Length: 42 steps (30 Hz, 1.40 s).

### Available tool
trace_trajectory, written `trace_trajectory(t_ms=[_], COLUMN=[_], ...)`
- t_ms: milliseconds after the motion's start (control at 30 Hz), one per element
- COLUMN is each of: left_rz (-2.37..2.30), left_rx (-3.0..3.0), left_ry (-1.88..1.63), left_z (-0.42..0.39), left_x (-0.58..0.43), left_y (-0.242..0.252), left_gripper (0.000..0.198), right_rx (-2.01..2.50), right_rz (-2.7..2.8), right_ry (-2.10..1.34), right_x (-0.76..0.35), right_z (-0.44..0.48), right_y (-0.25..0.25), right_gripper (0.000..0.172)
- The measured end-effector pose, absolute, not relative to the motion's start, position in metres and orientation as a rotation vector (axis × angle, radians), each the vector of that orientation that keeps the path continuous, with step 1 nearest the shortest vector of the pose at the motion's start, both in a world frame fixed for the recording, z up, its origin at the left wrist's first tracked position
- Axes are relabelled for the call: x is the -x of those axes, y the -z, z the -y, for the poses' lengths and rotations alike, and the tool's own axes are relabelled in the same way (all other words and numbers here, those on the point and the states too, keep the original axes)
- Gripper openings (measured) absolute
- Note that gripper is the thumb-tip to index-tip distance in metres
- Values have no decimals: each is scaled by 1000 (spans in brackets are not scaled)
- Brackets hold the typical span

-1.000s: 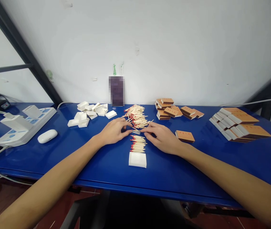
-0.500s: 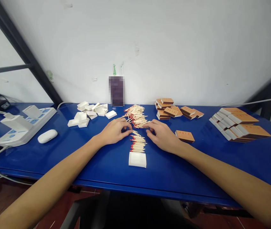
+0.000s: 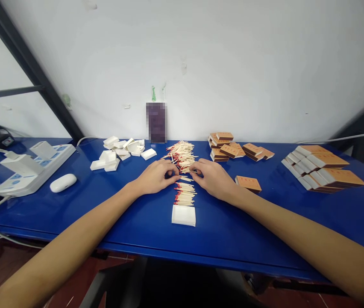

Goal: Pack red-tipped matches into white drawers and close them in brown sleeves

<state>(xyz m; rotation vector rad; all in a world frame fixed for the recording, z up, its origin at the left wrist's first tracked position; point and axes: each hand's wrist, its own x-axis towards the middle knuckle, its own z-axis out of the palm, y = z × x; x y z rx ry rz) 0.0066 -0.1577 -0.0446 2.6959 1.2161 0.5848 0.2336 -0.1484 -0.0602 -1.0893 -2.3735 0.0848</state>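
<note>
Red-tipped matches lie in a loose pile (image 3: 183,155) at the middle of the blue table, heads mostly to the left. Nearer me is a neater row of matches (image 3: 185,194), just beyond an open white matchbox tray (image 3: 183,215). My left hand (image 3: 156,175) pinches at the head ends of a few matches (image 3: 186,179) between pile and row. From the other side, my right hand (image 3: 212,177) is closed at their plain ends, thumb and forefinger together. The fingertips partly hide those matches.
White trays (image 3: 108,158) are heaped at the back left. Orange matchbox sleeves (image 3: 230,149) lie at the back right, with one sleeve (image 3: 248,183) beside my right wrist. Stacked matchboxes (image 3: 323,167) stand farther right. A power strip (image 3: 34,171) and a white case (image 3: 63,183) lie left.
My right hand has drawn slightly left and its extended forefinger has curled in to meet the thumb. The left fingers have closed at the matches, which now lie straighter between both hands.
</note>
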Motion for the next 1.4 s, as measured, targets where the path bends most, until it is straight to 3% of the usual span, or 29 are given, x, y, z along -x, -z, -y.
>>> trace_trajectory(t_ms=[333, 633, 1067, 1400], left_rz=[-1167, -1097, -1083, -1039], left_rx=[-2624, -2627, -2596, -2680], left_ry=[-640, -543, -633, -468], left_z=[159, 164, 168, 168], left_x=[-8, -4, -5, -2], left_y=[42, 38, 36, 36], left_gripper=[19, 26, 22, 31], right_rx=[1137, 965, 804, 1234], right_rz=[2449, 2369, 2507, 2327], right_ry=[-58, -193, -330, -112], right_x=[-232, -238, -242, -246], right_z=[154, 153, 160, 155], right_y=[57, 60, 53, 60], right_gripper=[16, 6, 19, 14])
